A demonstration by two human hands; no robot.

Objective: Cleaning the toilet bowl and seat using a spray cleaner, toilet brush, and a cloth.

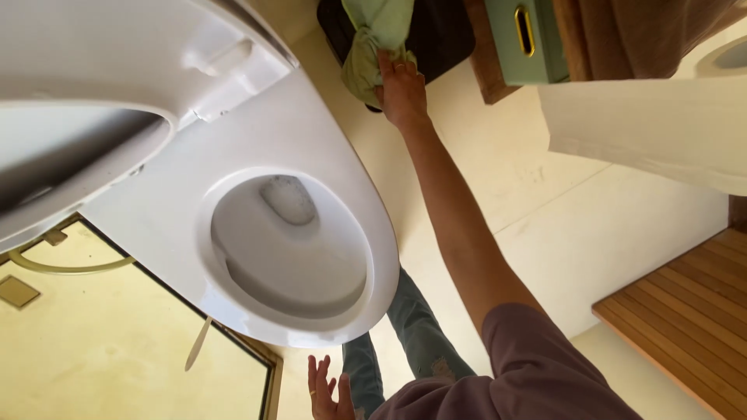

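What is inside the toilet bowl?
The toilet bowl holds only a little water at the drain, with no object visible. Its front inner wall is hidden under the rim.

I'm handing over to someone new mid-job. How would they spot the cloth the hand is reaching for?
Start at the white toilet bowl and follow the outstretched arm away from it to the right hand. The cloth is at its fingertips, draped over a black container. It is the only soft, crumpled, pale green thing; the green box beside it is hard-edged.
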